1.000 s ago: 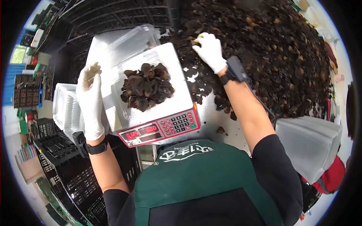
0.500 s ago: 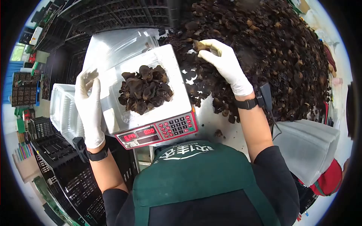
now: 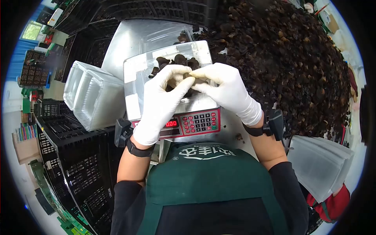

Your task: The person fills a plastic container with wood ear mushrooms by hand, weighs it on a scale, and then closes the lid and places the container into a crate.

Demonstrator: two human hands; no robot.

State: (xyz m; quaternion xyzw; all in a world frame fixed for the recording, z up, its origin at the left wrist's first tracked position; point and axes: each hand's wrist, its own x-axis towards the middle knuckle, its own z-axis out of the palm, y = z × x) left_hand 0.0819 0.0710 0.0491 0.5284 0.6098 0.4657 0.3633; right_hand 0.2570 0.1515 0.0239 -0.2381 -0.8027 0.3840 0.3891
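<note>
Both of my hands, in white gloves, meet above a digital scale (image 3: pixel 201 123). My left hand (image 3: pixel 160 98) and my right hand (image 3: pixel 229 86) have their fingertips pinched together around a small brownish piece of wood ear mushroom (image 3: pixel 187 75), mostly hidden by the gloves. Below them a clear plastic tray (image 3: pixel 140 84) rests on the scale's white platform, with a heap of dark wood ears (image 3: pixel 180 59) in it. My hands cover much of that heap. Part of the red display is behind my left wrist; 0.00 shows beside it.
A large pile of wood ears (image 3: pixel 290 62) covers the table's right side. Stacked clear trays (image 3: pixel 94 96) stand left of the scale. Black crates (image 3: pixel 82 168) are at the left and back. At right are more clear containers (image 3: pixel 319 166), near a person's red sleeve (image 3: pixel 338 201).
My right hand has brought a wood ear piece from the pile to above the scale. My left hand has moved from the tray's left edge to meet it. The view has shifted slightly.
</note>
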